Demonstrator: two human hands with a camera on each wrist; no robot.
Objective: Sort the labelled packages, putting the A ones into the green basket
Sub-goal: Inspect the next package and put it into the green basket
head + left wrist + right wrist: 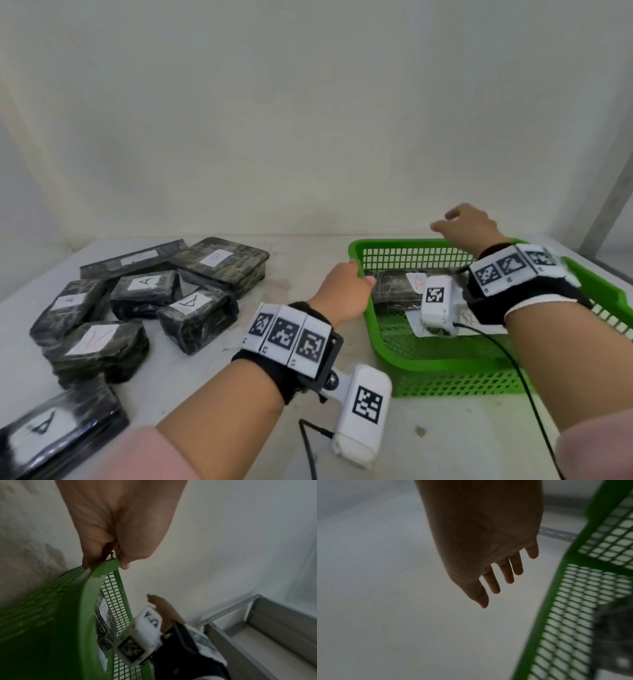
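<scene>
The green basket is pinched at its near-left rim corner by the left hand, while the right hand hangs over the far rim with fingers spread, holding nothing. One package marked A is seen lying flat inside the basket, long axis running left to right, label up; the remaining packages are heaped on the worktop to the left, pointing every way. A tug on the rim could likely slide or tip the light basket, and the B-marked package could be swept in by mistake

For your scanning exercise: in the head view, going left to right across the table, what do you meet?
Pile of black labelled packages → left hand gripping the basket rim → green basket holding an A package → right hand, open.
</scene>
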